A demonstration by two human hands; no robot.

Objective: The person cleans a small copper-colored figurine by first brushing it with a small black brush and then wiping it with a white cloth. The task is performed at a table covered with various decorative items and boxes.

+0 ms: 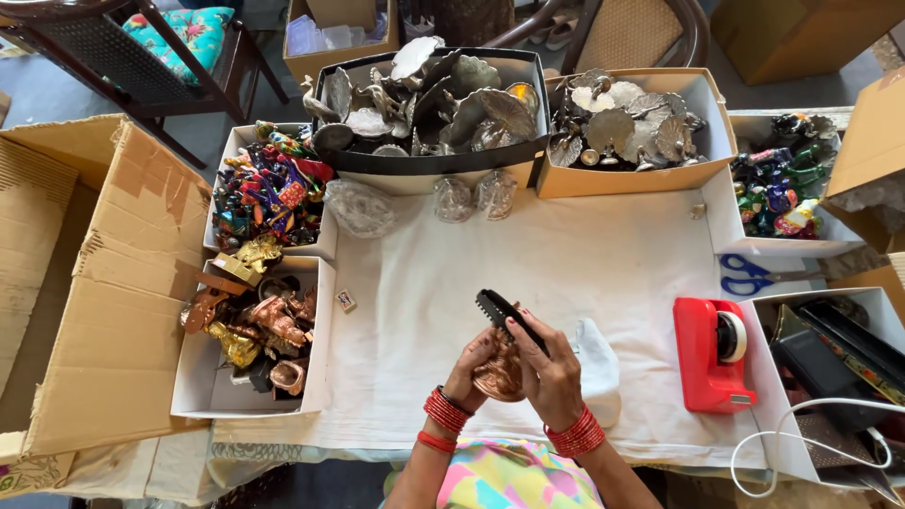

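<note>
My left hand [468,369] cups a small copper-coloured metal figurine [500,375] from the left and below. My right hand [545,368] rests against the figurine's right side and grips a black brush [501,314] that sticks up and to the left above it. Both hands hover over a white cloth [528,273] covering the table, near its front edge. Red bangles circle both wrists. A white folded cloth [596,368] lies just right of my right hand.
A red tape dispenser [709,353] and blue scissors [749,273] lie at right. Boxes of copper and brass figurines [255,330], colourful figures [269,188] and silver metal pieces [434,104] ring the cloth. An open cardboard carton [113,283] stands left. A white cable [811,424] loops at lower right.
</note>
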